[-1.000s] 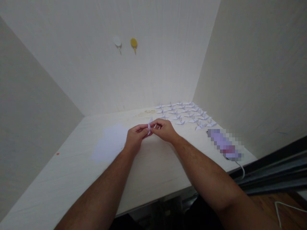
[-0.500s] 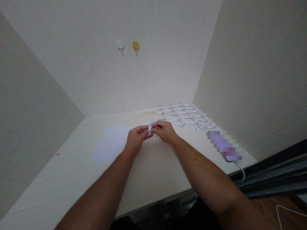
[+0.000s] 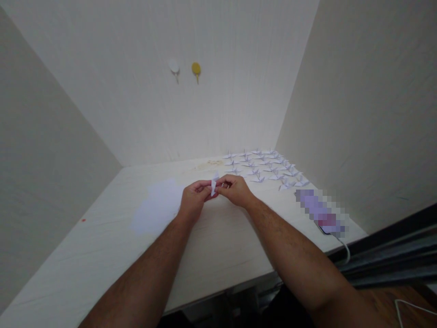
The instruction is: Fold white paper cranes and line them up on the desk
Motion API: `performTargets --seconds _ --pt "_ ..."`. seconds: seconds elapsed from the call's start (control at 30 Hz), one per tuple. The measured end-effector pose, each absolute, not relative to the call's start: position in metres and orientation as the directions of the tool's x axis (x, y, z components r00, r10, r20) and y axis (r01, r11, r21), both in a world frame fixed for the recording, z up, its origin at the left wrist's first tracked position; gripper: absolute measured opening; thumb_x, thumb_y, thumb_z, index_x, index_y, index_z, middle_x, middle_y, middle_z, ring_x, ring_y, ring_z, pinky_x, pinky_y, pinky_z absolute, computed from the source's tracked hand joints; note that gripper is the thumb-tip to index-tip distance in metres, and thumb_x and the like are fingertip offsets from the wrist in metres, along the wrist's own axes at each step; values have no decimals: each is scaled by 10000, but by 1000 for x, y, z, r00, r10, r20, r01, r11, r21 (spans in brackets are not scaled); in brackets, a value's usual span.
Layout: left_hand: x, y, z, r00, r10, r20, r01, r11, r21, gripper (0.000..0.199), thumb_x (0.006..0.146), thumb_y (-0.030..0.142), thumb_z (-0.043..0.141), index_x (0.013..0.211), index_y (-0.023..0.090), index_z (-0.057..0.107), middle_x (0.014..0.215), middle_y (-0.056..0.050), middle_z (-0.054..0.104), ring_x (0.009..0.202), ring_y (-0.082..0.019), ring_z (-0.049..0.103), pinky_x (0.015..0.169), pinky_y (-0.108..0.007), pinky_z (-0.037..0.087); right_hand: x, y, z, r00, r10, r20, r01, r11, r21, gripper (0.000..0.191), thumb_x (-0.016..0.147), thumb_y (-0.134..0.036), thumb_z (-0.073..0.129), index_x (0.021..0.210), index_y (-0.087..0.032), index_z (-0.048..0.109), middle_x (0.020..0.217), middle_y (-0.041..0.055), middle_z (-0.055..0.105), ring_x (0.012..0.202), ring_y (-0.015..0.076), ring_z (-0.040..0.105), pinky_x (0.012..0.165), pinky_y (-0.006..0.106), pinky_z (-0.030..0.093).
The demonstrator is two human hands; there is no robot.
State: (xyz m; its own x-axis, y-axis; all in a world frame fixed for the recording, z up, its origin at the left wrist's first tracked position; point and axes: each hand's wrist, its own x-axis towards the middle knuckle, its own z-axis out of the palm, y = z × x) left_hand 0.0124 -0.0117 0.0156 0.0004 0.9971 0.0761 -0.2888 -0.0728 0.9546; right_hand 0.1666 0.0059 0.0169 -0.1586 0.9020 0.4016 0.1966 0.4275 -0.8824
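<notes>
Between my two hands is a small folded white paper (image 3: pixel 213 187), held up above the table. My left hand (image 3: pixel 195 199) pinches it from the left with closed fingers. From the right, my right hand (image 3: pixel 236 190) has its thumb and fingers closed on the same paper. A narrow flap points down between the fingertips and another tip sticks up behind them; the rest of the folds are hidden. Rows of white paper cranes (image 3: pixel 272 169) stand on the table beyond my right hand. Loose white paper sheets (image 3: pixel 155 207) lie to the left of my left hand.
A phone (image 3: pixel 319 213) with a blurred-out screen and a white cable (image 3: pixel 346 248) lies near the right edge of the pale table (image 3: pixel 218 255). Walls enclose the back and both sides. White (image 3: pixel 174 67) and yellow hooks (image 3: pixel 195 68) are fixed to the back wall.
The view has shifted very slightly, so everything sits a little lower. Both hands keep hold of the folded paper; its lower flap shows at a slightly different angle.
</notes>
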Motion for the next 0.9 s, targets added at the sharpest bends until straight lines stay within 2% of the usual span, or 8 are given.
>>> performTargets --seconds 0.47,0.9 --pt "12 -9 12 10 997 81 -293 -74 953 313 584 277 826 814 113 692 769 -59 724 699 -169 678 765 -367 576 167 6 17 -169 887 431 248 461 -852 84 683 -200 679 755 -167 705 570 -44 532 532 79 434 514 204 330" --pt "15 -12 16 -41 992 119 -185 -125 975 289 552 270 826 774 124 710 713 -41 719 657 -157 661 728 -317 545 164 4 17 -157 886 437 275 464 -842 106 693 -192 613 780 -158 665 627 -28 581 548 87 468 541 207 378"
